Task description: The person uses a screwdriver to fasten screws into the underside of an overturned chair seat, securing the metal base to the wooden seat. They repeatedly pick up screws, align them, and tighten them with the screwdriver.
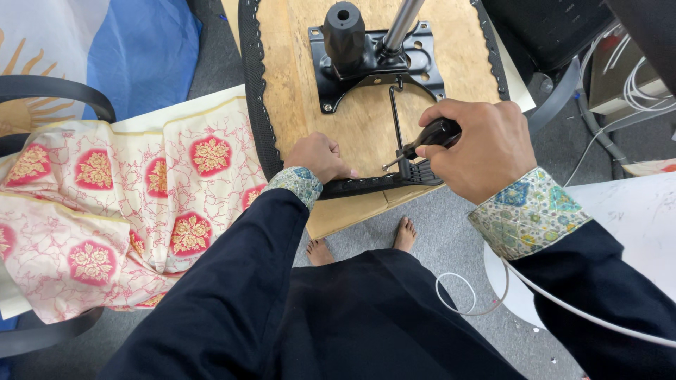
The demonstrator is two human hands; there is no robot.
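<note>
An upturned chair seat [366,119] shows its bare plywood underside, edged with black fabric. A black metal mechanism plate [377,60] with a gas cylinder [403,24] is bolted to it. My right hand [482,148] grips a black-handled screwdriver [431,135], its tip pointing down-left at a black plastic bracket [377,184] on the seat's near edge. My left hand [320,158] is closed and presses on that bracket's left end.
A cream cloth with red and gold flowers [127,204] drapes over a black chair at left. White cable [493,292] loops on the grey carpet. My bare feet [405,233] stand under the seat. Black furniture and cables crowd the upper right.
</note>
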